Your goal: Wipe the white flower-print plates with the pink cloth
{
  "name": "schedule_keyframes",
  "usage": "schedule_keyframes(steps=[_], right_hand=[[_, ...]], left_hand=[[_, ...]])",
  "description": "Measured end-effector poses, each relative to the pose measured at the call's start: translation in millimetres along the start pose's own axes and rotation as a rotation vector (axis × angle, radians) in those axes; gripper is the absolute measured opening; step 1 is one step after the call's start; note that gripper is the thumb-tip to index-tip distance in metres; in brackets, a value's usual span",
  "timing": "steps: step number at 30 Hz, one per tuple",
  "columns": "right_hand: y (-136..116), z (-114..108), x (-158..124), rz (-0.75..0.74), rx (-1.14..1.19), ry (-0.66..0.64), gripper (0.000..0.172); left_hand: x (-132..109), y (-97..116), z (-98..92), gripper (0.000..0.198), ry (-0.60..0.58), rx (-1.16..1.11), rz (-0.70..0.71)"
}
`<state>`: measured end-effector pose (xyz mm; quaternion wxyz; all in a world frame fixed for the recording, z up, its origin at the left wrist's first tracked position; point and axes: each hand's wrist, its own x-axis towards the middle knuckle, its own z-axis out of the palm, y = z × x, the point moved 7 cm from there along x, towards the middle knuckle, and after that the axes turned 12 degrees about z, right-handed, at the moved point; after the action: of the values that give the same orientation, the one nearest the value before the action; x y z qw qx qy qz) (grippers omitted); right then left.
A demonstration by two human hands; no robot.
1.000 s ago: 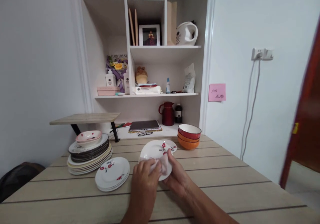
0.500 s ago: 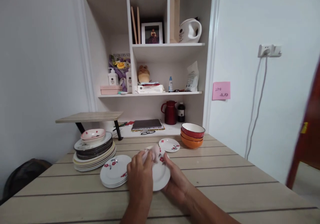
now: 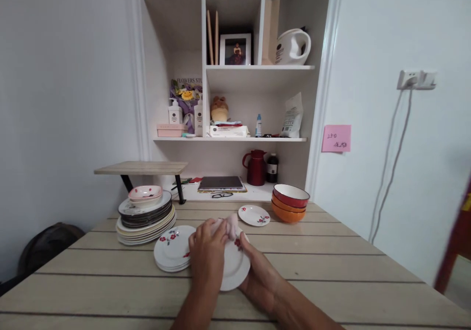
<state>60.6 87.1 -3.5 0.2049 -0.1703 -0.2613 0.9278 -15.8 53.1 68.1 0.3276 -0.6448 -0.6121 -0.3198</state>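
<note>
My right hand (image 3: 262, 276) grips the right edge of a white plate (image 3: 235, 266) with red flowers, its thumb on top and its fingers underneath. Bunched in my left hand (image 3: 208, 251) is a pale pink cloth (image 3: 231, 226), pressed on the far part of that plate. My left hand hides much of the plate's left side. Just left of it lies a small stack of matching flowered plates (image 3: 172, 246). One more flowered plate (image 3: 253, 215) rests flat on the table beyond my hands.
At the left stands a tall stack of plates (image 3: 147, 227) topped by a pink-rimmed bowl (image 3: 145, 195), near a raised wooden stand (image 3: 142, 167). Stacked red and orange bowls (image 3: 289, 207) are at the back right. Behind the table (image 3: 331, 271), a shelf holds a red jug (image 3: 255, 167) and a laptop (image 3: 221, 182).
The view has swung slightly left, so the surroundings appear shifted right. The held plate has come a little lower and nearer, with the cloth still on its far part.
</note>
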Motion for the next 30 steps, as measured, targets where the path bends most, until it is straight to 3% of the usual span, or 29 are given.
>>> schedule_keyframes(steps=[3, 7, 11, 15, 21, 24, 30], right_hand=[[-15, -6, -1, -0.075, 0.034, 0.030, 0.046], [-50, -12, -12, -0.198, 0.049, -0.008, 0.048], [-44, -4, -16, -0.082, 0.091, -0.077, 0.054], [-20, 9, -8, -0.010, 0.154, -0.132, 0.050], [-5, 12, 2, -0.033, 0.160, -0.056, 0.046], [-17, 10, -3, -0.079, 0.157, -0.047, 0.048], [-44, 3, -17, -0.142, 0.154, -0.082, 0.050]], left_hand=[[-2, -2, -0.2, 0.033, -0.039, 0.043, -0.019], [-9, 34, 0.8, 0.031, -0.010, -0.019, 0.177], [-15, 62, -2.2, 0.041, 0.118, -0.109, 0.310], [-9, 49, 1.0, 0.042, 0.109, -0.134, 0.300], [0, 9, 1.5, 0.039, 0.036, 0.024, 0.032], [-3, 14, -1.3, 0.036, 0.052, 0.030, 0.047], [-10, 49, -1.3, 0.044, 0.074, -0.206, 0.262]])
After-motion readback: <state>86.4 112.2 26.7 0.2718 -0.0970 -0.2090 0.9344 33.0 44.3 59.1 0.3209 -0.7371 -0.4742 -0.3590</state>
